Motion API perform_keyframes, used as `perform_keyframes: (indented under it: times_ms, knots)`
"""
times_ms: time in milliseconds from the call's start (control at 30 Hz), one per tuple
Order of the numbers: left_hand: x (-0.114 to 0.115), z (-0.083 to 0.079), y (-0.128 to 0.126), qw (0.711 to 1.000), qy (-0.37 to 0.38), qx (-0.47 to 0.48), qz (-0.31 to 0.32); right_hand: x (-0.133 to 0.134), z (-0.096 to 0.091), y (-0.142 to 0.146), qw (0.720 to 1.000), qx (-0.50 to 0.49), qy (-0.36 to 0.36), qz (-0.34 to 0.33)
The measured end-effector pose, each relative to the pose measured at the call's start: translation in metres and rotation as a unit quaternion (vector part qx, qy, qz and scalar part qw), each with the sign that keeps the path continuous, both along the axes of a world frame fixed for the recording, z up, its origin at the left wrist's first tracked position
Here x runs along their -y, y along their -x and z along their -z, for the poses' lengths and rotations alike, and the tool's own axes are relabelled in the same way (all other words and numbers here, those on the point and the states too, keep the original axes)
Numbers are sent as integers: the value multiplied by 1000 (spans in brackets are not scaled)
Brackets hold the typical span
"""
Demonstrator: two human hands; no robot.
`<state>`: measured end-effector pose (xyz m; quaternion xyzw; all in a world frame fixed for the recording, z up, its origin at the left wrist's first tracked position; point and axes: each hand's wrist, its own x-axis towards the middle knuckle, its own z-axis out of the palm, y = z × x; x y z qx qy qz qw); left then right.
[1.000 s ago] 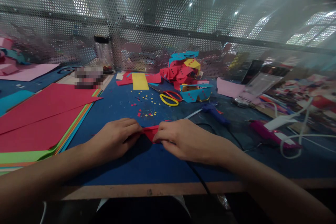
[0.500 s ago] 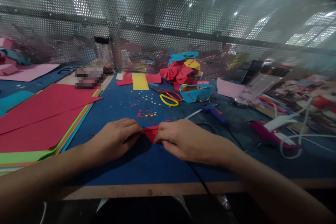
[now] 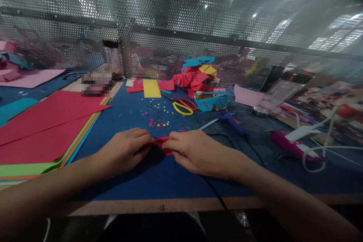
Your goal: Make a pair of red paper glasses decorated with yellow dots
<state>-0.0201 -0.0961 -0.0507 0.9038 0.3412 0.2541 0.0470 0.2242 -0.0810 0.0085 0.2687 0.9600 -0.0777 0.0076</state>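
A small piece of red paper (image 3: 161,142) lies between my hands on the blue table top, mostly covered by my fingers. My left hand (image 3: 124,151) is closed on its left end, the fingertips pinching the edge. From the other side my right hand (image 3: 195,149) grips it, with bent fingers laid over its right part. Beyond the hands are small red and yellow paper scraps (image 3: 159,123). Scissors (image 3: 184,106) with red and yellow handles lie farther back. A blue glue gun (image 3: 234,124) rests to the right of them.
Coloured paper sheets (image 3: 36,124) are stacked at left. Folded red, yellow and blue paper pieces (image 3: 195,75) are heaped at the back, before a perforated metal screen (image 3: 159,22). A magenta tool (image 3: 295,145) and white cable lie at right. A clear container (image 3: 112,58) stands at back left.
My right hand has shifted slightly left over the red paper, covering more of it. My left hand has stayed nearly in place.
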Motion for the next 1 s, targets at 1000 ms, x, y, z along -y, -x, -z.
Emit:
perform_keyframes:
  times_ms: [1000]
  knots:
    - [1,-1,-1,1000,2,2,1,-1,-4,-6,999,-33,28,-29]
